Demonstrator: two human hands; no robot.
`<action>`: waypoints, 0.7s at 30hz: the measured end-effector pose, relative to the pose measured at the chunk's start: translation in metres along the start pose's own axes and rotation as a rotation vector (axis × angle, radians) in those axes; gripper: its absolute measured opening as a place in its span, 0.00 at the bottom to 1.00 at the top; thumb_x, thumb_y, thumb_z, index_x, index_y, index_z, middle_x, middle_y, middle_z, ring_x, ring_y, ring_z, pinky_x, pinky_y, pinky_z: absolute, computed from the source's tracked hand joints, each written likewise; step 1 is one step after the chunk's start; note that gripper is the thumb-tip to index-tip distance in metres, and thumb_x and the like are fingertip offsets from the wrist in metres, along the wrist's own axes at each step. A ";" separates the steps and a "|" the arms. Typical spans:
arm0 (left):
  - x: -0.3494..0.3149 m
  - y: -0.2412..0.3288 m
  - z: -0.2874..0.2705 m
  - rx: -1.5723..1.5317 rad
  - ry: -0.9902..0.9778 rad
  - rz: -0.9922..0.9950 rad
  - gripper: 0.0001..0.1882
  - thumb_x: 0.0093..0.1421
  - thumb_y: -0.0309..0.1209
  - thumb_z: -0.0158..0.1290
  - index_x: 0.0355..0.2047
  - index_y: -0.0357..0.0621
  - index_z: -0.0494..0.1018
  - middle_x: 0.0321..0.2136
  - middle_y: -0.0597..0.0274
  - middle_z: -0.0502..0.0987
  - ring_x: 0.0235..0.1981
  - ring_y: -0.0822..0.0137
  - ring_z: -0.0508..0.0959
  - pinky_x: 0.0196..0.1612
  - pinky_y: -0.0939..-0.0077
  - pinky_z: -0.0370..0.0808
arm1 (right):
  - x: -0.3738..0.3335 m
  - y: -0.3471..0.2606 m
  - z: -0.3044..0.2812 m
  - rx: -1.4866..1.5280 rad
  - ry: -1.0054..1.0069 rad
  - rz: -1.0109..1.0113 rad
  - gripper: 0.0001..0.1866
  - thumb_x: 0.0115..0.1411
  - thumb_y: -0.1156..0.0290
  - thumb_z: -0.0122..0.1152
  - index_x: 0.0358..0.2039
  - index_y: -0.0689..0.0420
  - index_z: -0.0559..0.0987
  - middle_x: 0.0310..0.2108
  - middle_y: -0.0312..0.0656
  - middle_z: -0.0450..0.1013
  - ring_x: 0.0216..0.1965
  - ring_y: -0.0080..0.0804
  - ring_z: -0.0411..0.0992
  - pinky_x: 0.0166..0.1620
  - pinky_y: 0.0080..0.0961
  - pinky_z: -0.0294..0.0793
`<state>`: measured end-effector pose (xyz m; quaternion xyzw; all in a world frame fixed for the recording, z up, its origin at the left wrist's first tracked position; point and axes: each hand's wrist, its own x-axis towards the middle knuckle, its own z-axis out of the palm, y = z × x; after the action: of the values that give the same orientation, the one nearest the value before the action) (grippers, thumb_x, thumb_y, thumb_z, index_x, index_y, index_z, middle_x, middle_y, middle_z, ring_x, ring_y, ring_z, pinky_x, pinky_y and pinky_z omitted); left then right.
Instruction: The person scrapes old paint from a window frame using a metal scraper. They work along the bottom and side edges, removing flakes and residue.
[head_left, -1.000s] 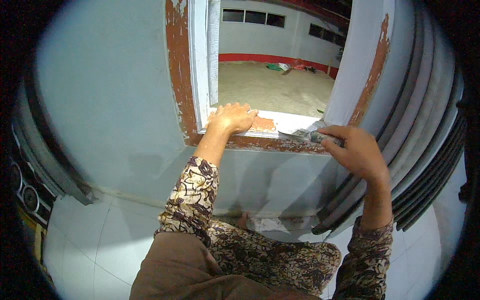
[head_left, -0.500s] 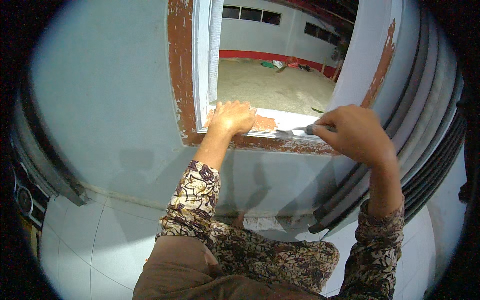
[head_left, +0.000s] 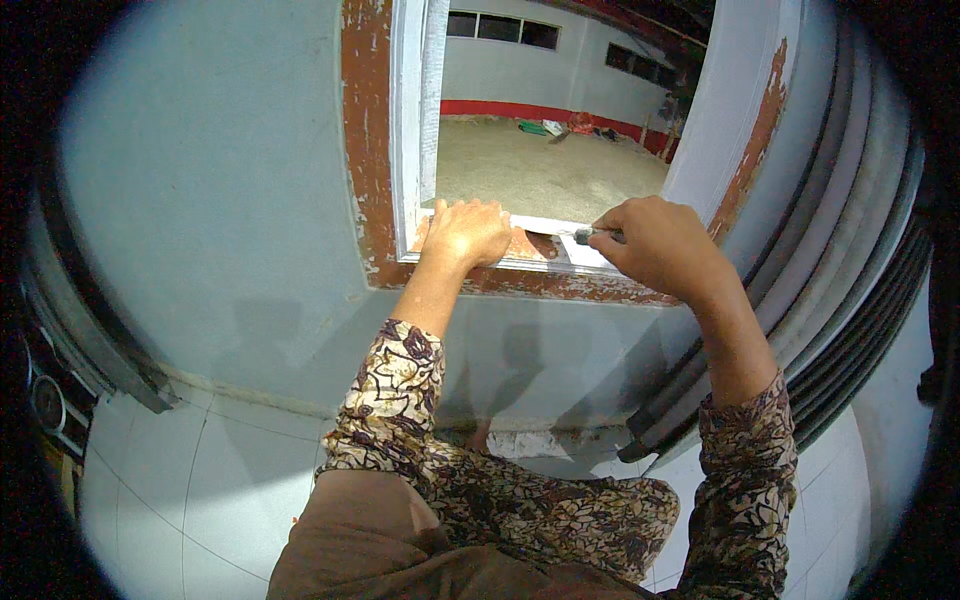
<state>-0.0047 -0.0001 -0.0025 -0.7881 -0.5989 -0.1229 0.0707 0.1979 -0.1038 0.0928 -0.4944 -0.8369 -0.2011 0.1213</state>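
My left hand (head_left: 466,232) rests on the left part of the window sill, its fingers spread over the sill toward the far edge and holding nothing. My right hand (head_left: 655,243) is closed around the dark handle of a scraper (head_left: 583,237). The thin light blade points left, over the sill's far edge, a short way from my left hand. Between my hands the window sill (head_left: 526,245) shows a bare reddish-brown patch next to white paint. A dark shadow falls there, beneath the blade.
The window frame (head_left: 366,130) has brown paint with white flecks. Large curved grey profiles (head_left: 815,230) lean at the right. Through the opening lie sandy ground (head_left: 545,175) and a pale wall with a red band. Below me is a white tiled floor (head_left: 240,470).
My right hand has moved left and slightly away with the scraper, whose blade has shifted toward the sill's far edge. My left hand stays in place on the sill.
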 end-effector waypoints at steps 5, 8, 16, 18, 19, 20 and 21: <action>0.000 0.000 0.000 -0.020 0.003 -0.022 0.19 0.64 0.35 0.37 0.40 0.38 0.76 0.41 0.45 0.79 0.44 0.45 0.78 0.49 0.41 0.67 | -0.010 0.009 -0.016 0.018 -0.158 0.061 0.17 0.56 0.55 0.58 0.27 0.58 0.83 0.26 0.51 0.77 0.30 0.51 0.76 0.36 0.45 0.75; 0.000 0.000 0.001 -0.018 0.022 -0.016 0.19 0.64 0.34 0.37 0.39 0.38 0.77 0.40 0.45 0.79 0.44 0.45 0.78 0.48 0.41 0.67 | -0.006 0.008 -0.010 0.053 -0.117 -0.009 0.17 0.57 0.56 0.58 0.28 0.57 0.84 0.26 0.50 0.78 0.30 0.51 0.76 0.36 0.45 0.75; 0.001 -0.002 0.006 -0.053 0.064 -0.021 0.18 0.63 0.34 0.38 0.35 0.38 0.77 0.39 0.43 0.79 0.42 0.44 0.78 0.47 0.42 0.67 | -0.009 0.020 0.006 0.038 -0.069 0.021 0.17 0.58 0.55 0.58 0.32 0.56 0.84 0.27 0.49 0.78 0.31 0.50 0.77 0.37 0.43 0.75; 0.001 -0.002 0.007 -0.059 0.091 -0.028 0.17 0.62 0.33 0.38 0.35 0.38 0.77 0.39 0.43 0.79 0.42 0.43 0.78 0.48 0.42 0.67 | -0.023 0.030 -0.008 0.065 -0.120 0.053 0.17 0.58 0.55 0.58 0.34 0.55 0.84 0.28 0.49 0.78 0.32 0.50 0.77 0.37 0.43 0.75; 0.001 -0.002 0.007 -0.064 0.095 -0.032 0.17 0.62 0.33 0.39 0.34 0.38 0.77 0.39 0.43 0.79 0.42 0.43 0.78 0.48 0.42 0.67 | -0.029 0.033 -0.015 0.091 -0.137 0.068 0.17 0.58 0.55 0.58 0.35 0.55 0.84 0.28 0.49 0.79 0.32 0.49 0.77 0.38 0.42 0.76; 0.001 -0.002 0.007 -0.066 0.097 -0.031 0.17 0.62 0.33 0.39 0.35 0.38 0.77 0.39 0.43 0.79 0.42 0.43 0.78 0.48 0.42 0.67 | -0.034 0.035 -0.020 0.161 -0.114 0.018 0.17 0.58 0.55 0.58 0.36 0.54 0.84 0.29 0.49 0.79 0.32 0.49 0.77 0.38 0.42 0.76; 0.001 -0.002 0.007 -0.070 0.088 -0.032 0.17 0.62 0.33 0.39 0.35 0.38 0.77 0.38 0.43 0.79 0.42 0.43 0.78 0.48 0.41 0.66 | -0.038 0.036 -0.025 0.134 -0.152 0.070 0.17 0.58 0.55 0.58 0.36 0.54 0.84 0.29 0.49 0.79 0.32 0.49 0.77 0.39 0.42 0.76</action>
<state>-0.0059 0.0028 -0.0089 -0.7744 -0.6030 -0.1793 0.0675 0.2478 -0.1292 0.1073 -0.5278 -0.8376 -0.1023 0.0971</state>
